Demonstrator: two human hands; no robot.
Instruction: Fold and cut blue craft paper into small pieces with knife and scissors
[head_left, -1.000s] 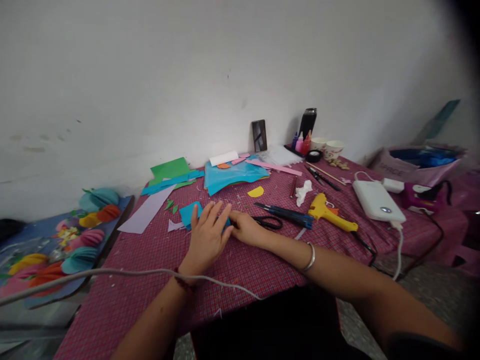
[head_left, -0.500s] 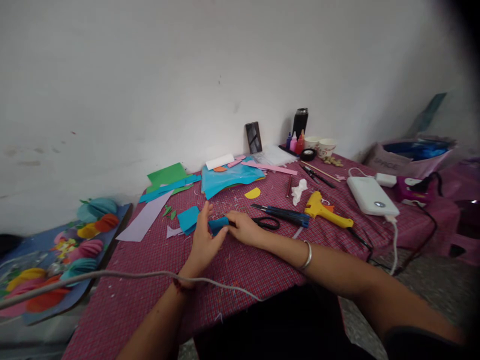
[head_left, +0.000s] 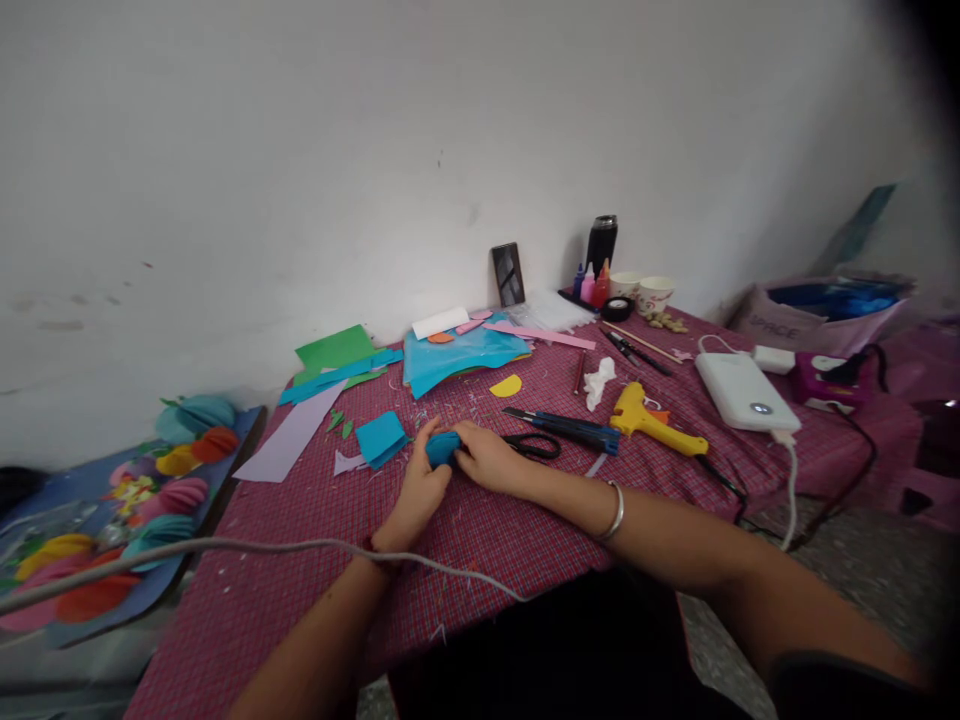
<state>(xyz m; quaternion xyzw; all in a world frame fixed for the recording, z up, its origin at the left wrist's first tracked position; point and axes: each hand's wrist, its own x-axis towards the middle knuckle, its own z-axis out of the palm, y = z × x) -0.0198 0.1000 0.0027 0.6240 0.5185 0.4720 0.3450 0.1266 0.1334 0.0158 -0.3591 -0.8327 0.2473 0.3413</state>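
Between my two hands is a small piece of folded blue paper (head_left: pixel 442 448), bunched into a rounded shape. My left hand (head_left: pixel 421 485) grips it from the left, thumb toward me. From the right, the fingers of my right hand (head_left: pixel 487 455) close on its other side. Just left of my hands lie a square of blue paper (head_left: pixel 381 436) and a pale lilac scrap (head_left: pixel 346 463). Black-handled scissors (head_left: pixel 536 446) rest beyond my right hand, their blades hidden behind it. A blue utility knife (head_left: pixel 566 428) sits beside them.
A yellow glue gun (head_left: pixel 656 424) and a white power bank (head_left: pixel 748 392) stand to the right. Coloured paper sheets (head_left: pixel 457 355) lie at the back near a leaning phone (head_left: pixel 508 275). A grey cable (head_left: pixel 322 545) crosses in front of my left forearm. Paper fruit shapes (head_left: pixel 180 497) fill a blue board.
My left hand has moved in and closed from a spread pose onto the folded blue paper. My right hand keeps its hold in nearly the same place.
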